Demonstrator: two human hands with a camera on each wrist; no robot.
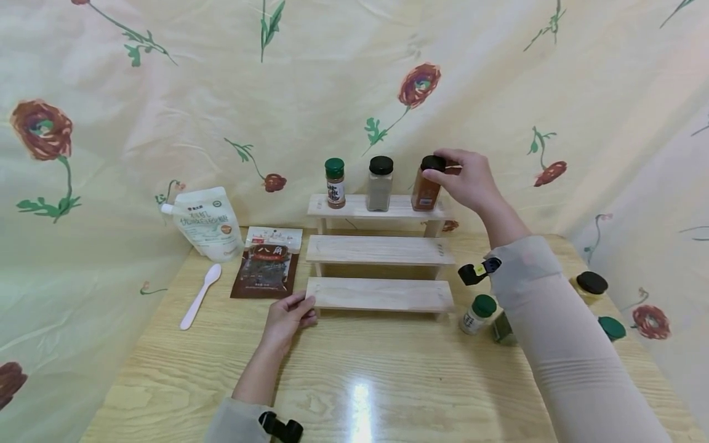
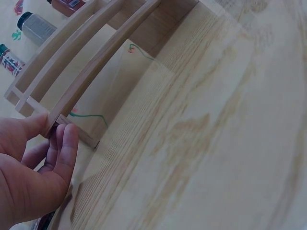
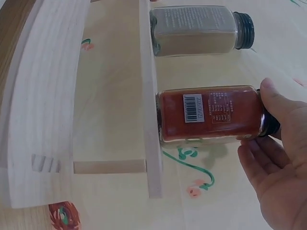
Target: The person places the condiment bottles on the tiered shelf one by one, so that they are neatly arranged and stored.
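A three-tier wooden rack [image 1: 380,294] stands on the table. At its top tier's right end my right hand [image 1: 467,179] holds a spice jar of red powder [image 1: 426,192] by its black cap, thumb and fingers around it. The jar's base meets the shelf in the right wrist view. Left of it on that tier are a black-capped jar of greyish powder [image 1: 379,187] and a green-capped shaker bottle [image 1: 335,187]. My left hand [image 1: 288,320] pinches the left end of the lowest tier between thumb and fingers, as the left wrist view shows.
To the left are a white spouted pouch [image 1: 207,221], a brown star anise packet [image 1: 267,264] and a white spoon [image 1: 200,296]. Right of the rack, a green-capped bottle [image 1: 477,315] and several other jars stand, partly behind my right sleeve [image 1: 559,338]. A floral cloth [image 1: 310,92] hangs behind.
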